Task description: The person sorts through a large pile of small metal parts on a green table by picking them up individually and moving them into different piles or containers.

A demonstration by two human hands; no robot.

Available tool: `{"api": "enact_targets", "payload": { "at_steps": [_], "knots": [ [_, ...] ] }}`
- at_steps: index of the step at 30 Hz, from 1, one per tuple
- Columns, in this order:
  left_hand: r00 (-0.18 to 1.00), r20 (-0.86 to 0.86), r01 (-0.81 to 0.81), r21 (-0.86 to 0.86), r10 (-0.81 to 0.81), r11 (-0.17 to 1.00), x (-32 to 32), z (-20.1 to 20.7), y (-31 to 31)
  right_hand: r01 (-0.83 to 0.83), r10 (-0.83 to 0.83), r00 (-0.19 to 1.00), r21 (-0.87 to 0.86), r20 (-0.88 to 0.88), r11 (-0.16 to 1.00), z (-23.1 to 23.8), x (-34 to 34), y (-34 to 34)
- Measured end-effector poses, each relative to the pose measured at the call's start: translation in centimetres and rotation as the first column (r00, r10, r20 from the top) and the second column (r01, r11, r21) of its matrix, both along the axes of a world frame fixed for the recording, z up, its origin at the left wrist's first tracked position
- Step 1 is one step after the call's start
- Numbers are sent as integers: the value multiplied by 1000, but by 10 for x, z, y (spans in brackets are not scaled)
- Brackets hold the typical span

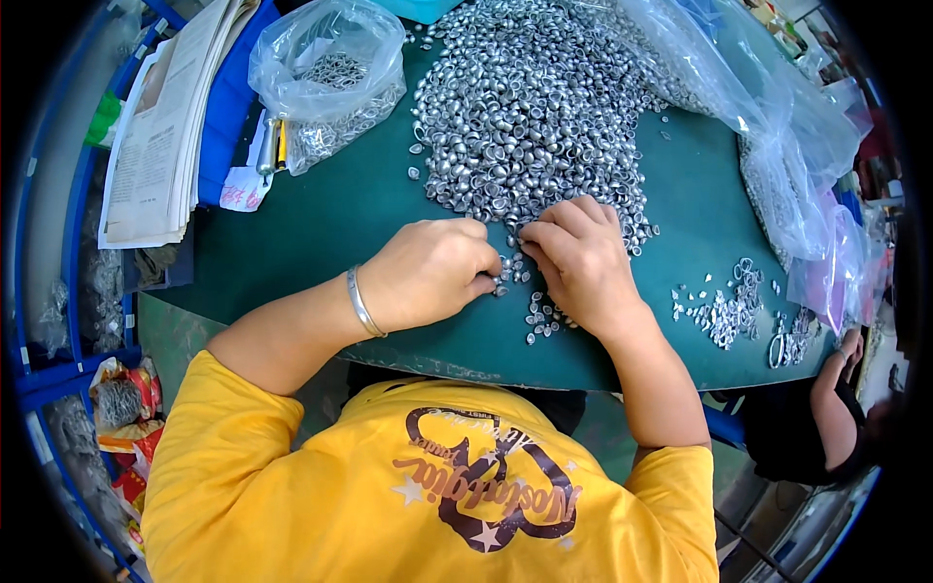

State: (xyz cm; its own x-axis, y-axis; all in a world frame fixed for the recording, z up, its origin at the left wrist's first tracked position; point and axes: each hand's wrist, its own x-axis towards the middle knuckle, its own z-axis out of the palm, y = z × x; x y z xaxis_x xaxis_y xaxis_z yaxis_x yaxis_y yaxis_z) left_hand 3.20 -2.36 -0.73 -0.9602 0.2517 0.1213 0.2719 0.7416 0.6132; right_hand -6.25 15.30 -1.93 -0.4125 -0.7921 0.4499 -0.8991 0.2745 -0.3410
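Both hands, left hand [428, 272] and right hand [580, 260], seemingly pinch metal caps [525, 97].

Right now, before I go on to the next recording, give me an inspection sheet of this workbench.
Surface: green table mat, bare in patches near its front edge.
Job's things: big heap of small silver metal caps; a few loose caps lie by the hands.
Clutter: clear bag of metal rings, stack of papers, second small pile of metal parts, large clear plastic bags at right.
Grippers: left hand and right hand are both curled, fingertips meeting over caps at the heap's near edge; whether either pinches a cap cannot be told.
Cables: nothing seen.
Surroundings: blue shelving at left; another person's hand at lower right.
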Motion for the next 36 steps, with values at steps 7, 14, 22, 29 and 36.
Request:
{"api": "enact_targets", "payload": {
  "at_steps": [7, 14, 22, 29, 36],
  "knots": [
    [998, 63, -22, 339, 1, 940, -6, 2, -4, 1, 106, 785, -172, 611, 985, 9, -2, 14],
    [983, 173, -60, 604, -57, 795, -7, 11, -4, 8, 324, 278, -339, 905, 941, 5, -5, 22],
    [856, 467, -436, 883, -222, 175, -10, 0, -8, 267, 499, -116, -457, 859, 848, 3, -15, 27],
    [837, 530, -548, 804, 139, 233, -16, 4, -16, 386, 442, -89, -378, 893, 842, 12, -25, 35],
    [953, -227, -176, 133, 203, 975, -21, -15, 5, 93, -99, 941, 36, 322, 995, 12, -7, -7]
  ]
}}
